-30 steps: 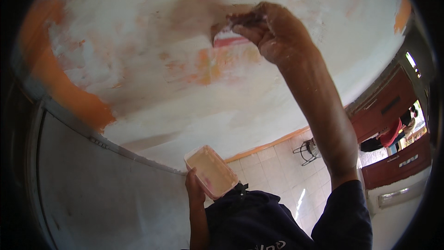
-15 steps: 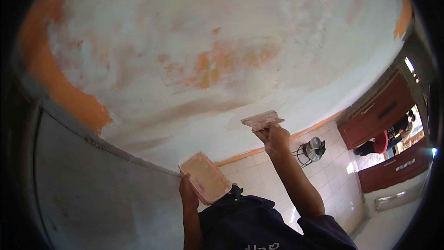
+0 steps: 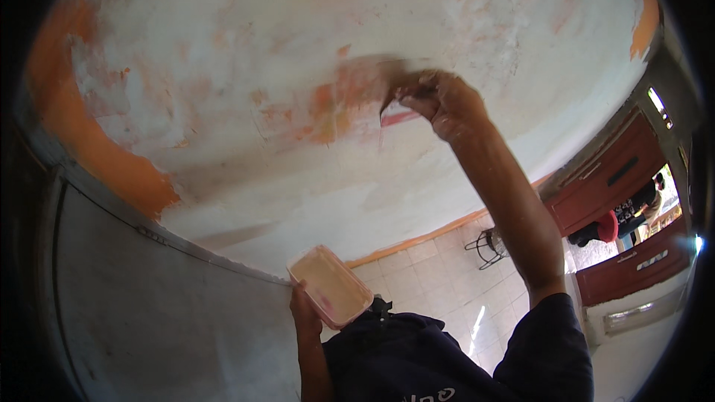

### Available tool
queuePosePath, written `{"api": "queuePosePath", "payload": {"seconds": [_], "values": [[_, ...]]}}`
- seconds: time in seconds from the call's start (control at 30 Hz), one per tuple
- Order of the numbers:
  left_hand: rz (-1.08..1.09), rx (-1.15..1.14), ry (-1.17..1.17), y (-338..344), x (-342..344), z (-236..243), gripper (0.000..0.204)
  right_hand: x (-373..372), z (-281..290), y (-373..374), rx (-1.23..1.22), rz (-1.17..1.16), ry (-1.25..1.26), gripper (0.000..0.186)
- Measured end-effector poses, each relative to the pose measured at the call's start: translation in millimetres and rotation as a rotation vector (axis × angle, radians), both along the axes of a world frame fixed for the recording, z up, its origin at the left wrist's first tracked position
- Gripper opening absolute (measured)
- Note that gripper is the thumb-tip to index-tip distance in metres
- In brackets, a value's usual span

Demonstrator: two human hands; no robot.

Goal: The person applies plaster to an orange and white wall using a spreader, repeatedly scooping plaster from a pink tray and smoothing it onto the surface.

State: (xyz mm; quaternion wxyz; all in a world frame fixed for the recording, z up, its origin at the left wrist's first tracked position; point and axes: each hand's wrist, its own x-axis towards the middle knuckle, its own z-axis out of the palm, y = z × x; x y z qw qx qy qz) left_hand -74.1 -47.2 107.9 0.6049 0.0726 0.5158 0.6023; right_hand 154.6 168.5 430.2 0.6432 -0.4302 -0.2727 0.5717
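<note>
With fingers wrapped around its near left side, my left hand point(image 3: 306, 308) holds a pale rectangular plastic tub point(image 3: 331, 290) of cream-coloured paste at chest height. My right hand point(image 3: 445, 100) is raised to the wall point(image 3: 298, 37), gripping a putty knife point(image 3: 398, 115) whose blade lies at the surface and is partly blurred by motion. White and cream filler covers most of the wall, with orange and ochre patches point(image 3: 331, 108) showing just left of the blade. Whether the whole blade edge touches the wall cannot be made out.
A grey door point(image 3: 171, 298) stands on the left beside an orange wall strip point(image 3: 112, 149). On the tiled floor point(image 3: 417, 275) is a dark metal stand point(image 3: 488, 248), partly behind my right arm. A person point(image 3: 637, 205) is by the open reddish-brown doors point(image 3: 611, 171) at right.
My right hand has moved up the wall with the putty knife, which now lies by the orange patch. My left hand and the tub have stayed nearly still.
</note>
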Motion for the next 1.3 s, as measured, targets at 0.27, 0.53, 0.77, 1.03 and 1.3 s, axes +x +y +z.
{"api": "queuePosePath", "payload": {"seconds": [0.27, 0.53, 0.77, 1.03, 1.3], "values": [[-0.067, 0.058, -0.021, -1.4, -13.1, -5.6, 0.045, 21.7, 21.0, -73.2, 0.392, 0.024, -0.665, 0.018], [-0.057, 0.05, -0.046, -2.2, -5.5, 0.8, 0.044, 56.8, -77.3, -166.1, -0.016, -0.21, 0.092, 0.033], [-0.072, 0.013, -0.063, 2.2, -9.3, -1.2, 0.044, 63.4, -164.9, -94.7, -0.132, -0.191, 0.105, 0.021], [-0.061, 0.042, -0.028, -5.4, -8.4, -0.2, 0.049, 80.5, -33.2, 8.7, -0.017, -0.237, -0.041, 0.021], [-0.069, 0.051, -0.095, 4.5, -3.5, -4.9, 0.051, 74.9, 83.8, -22.6, 0.213, -0.054, -0.229, 0.019]]}}
